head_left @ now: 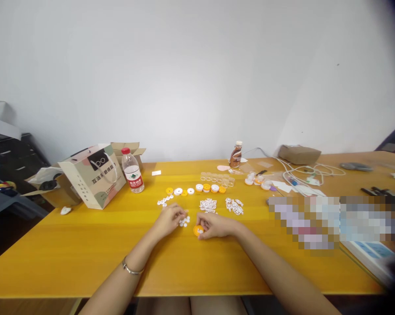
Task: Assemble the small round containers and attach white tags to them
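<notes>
My right hand (213, 225) rests on the yellow table (86, 245) with its fingers curled round a small orange cap (198, 230) that has white bits in it. My left hand (170, 218) lies just left of it, fingers bent over a small heap of white round pieces (184, 222); what its fingertips hold is too small to name. A bracelet sits on my left wrist. Beyond the hands lie piles of white ring-shaped parts (207, 204) and a row of orange and white caps (197, 189).
A paper gift bag (94, 177) and a water bottle (132, 170) stand at the back left beside an open carton. A brown drink bottle (236, 154), clear cups, white cables (302, 173) and a brown box (299, 154) lie at the back right.
</notes>
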{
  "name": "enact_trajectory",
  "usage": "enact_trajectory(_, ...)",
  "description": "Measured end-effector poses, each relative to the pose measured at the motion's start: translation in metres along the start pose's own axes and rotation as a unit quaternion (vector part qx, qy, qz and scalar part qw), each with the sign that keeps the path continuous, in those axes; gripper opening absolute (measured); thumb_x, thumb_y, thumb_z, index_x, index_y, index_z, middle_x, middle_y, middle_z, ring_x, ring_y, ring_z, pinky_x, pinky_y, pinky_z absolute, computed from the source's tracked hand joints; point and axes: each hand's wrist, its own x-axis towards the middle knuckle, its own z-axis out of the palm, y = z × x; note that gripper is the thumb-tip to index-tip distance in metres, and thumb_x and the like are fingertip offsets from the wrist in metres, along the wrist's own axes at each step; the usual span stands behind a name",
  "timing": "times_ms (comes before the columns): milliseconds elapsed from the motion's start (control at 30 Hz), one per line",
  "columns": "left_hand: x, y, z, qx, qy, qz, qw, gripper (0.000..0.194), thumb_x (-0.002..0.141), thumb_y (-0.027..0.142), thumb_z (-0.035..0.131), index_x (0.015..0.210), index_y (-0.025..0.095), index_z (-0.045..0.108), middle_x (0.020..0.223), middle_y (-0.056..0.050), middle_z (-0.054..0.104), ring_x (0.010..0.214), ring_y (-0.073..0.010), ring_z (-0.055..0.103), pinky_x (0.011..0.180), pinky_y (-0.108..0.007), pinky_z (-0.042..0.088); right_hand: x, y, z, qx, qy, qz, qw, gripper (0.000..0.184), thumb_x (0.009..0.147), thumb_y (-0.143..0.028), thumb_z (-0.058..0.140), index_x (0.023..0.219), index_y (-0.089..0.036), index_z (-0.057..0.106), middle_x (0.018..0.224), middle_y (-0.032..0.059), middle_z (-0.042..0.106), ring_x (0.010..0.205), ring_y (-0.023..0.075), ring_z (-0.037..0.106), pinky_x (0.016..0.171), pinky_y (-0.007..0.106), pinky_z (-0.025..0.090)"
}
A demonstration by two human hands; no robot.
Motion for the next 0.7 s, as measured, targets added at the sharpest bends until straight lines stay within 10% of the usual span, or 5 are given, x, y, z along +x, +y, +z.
enact_trajectory(200, -0.007, 0.024, 0.006, -0.022, -0.079, 0.134, 0.988, 0.017, 0.082, 0.031, 0.052, 0.089, 0.020, 0.062, 0.087, -0.003, 0.060, 0.085, -0.0143, 0.053, 0.082, -0.026, 0.037, 0.000, -0.001, 0.000, 0.002, 0.005, -0.016, 1.000, 0.032, 0.063, -0.031, 0.066, 0.083, -0.017, 0.045, 0.066, -0.0055, 0.046, 0.057, 0.0073, 0.041, 0.051, 0.019, 0.032)
enact_trajectory(700, -0.005, 0.026, 0.016, 0.130, -0.068, 0.198, 0.969, 0.020, 0.087, 0.031, 0.044, 0.085, 0.021, 0.061, 0.087, -0.002, 0.058, 0.086, -0.0145, 0.050, 0.075, -0.027, 0.031, 0.006, -0.005, 0.002, 0.033, 0.026, -0.014, 0.999, 0.037, 0.059, -0.039, 0.071, 0.077, -0.018, 0.047, 0.066, -0.0049, 0.047, 0.060, 0.0097, 0.044, 0.055, 0.021, 0.034)
